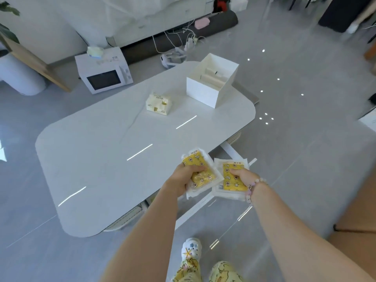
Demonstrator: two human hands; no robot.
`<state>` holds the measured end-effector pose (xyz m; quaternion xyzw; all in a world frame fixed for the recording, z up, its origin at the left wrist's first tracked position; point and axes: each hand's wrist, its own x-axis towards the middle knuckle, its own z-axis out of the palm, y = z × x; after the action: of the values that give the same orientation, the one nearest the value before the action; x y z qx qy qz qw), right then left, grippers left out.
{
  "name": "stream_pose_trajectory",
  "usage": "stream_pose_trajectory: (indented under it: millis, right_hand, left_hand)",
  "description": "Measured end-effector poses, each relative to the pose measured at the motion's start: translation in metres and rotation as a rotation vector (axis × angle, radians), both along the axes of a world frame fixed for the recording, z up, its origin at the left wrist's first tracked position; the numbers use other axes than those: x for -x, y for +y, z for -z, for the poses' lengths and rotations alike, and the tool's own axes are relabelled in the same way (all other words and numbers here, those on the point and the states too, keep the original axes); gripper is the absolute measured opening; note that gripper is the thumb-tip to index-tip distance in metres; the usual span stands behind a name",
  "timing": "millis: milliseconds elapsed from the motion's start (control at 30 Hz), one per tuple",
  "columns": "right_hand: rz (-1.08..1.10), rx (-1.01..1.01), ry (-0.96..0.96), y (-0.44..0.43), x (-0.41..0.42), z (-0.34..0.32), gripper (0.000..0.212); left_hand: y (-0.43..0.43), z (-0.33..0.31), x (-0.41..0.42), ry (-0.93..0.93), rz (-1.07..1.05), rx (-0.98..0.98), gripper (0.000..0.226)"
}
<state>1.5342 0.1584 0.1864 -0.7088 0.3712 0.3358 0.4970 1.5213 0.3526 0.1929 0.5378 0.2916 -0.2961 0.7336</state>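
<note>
Grey-tiled room, a glossy white table with rounded corners (101,149) in the middle. At its near right edge the left hand (183,176) curls tight round a yellow flower-printed plastic packet (198,159); the right hand (241,177) grips a second yellow printed packet (232,185) just beside it. A cream packet (158,104) lies near the open white cardboard box (203,90) at the far corner; packing looks barely begun, all three packets still outside the box
</note>
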Motion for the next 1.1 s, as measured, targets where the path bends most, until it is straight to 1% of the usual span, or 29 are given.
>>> stream_pose_trajectory:
  millis: [100,200,233,300,400,533,633,700,733,800,867,1000,1100]
  right_hand:
    - [-0.067,0.006,0.081,0.004,-0.015,0.012,0.041]
    - [-0.156,0.045,0.129,0.009,-0.031,0.037,0.031]
    - [-0.182,0.053,0.142,0.012,-0.036,0.045,0.031]
    - [-0.255,0.048,0.188,0.016,-0.047,0.068,0.041]
    - [-0.392,0.058,0.255,0.026,-0.061,0.1,0.036]
    - [-0.522,0.116,0.341,0.041,-0.076,0.174,0.053]
    - [-0.595,0.128,0.37,0.057,-0.085,0.244,0.054]
    - [-0.625,0.121,0.35,0.068,-0.096,0.293,0.052]
    - [-0.647,0.121,0.326,0.073,-0.103,0.316,0.051]
    - [-0.634,0.112,0.289,0.081,-0.116,0.362,0.051]
    - [-0.63,0.117,0.255,0.086,-0.128,0.399,0.051]
    - [-0.682,0.144,0.16,0.094,-0.148,0.444,0.047]
    - [-0.78,0.232,0.156,0.102,-0.151,0.455,0.045]
  left_hand:
    - [0.001,0.022,-0.004,0.096,-0.085,0.019,0.02]
    - [0.002,0.046,-0.007,0.173,-0.203,0.045,0.019]
    - [0.003,0.056,-0.007,0.203,-0.245,0.055,0.019]
    - [0.002,0.074,-0.003,0.253,-0.324,0.069,0.026]
    - [0.003,0.106,0.002,0.303,-0.395,0.061,0.025]
    - [0.006,0.176,0.004,0.375,-0.49,0.054,0.024]
    - [0.012,0.246,0.001,0.429,-0.53,0.031,0.018]
    - [0.018,0.292,-0.008,0.432,-0.56,0.028,0.021]
    - [0.021,0.315,-0.013,0.428,-0.579,0.024,0.026]
    - [0.027,0.357,-0.022,0.412,-0.617,0.013,0.037]
    - [0.03,0.394,-0.031,0.388,-0.628,-0.02,0.04]
    - [0.029,0.443,-0.053,0.361,-0.57,-0.191,0.037]
    - [0.027,0.465,-0.058,0.324,-0.528,-0.31,0.046]
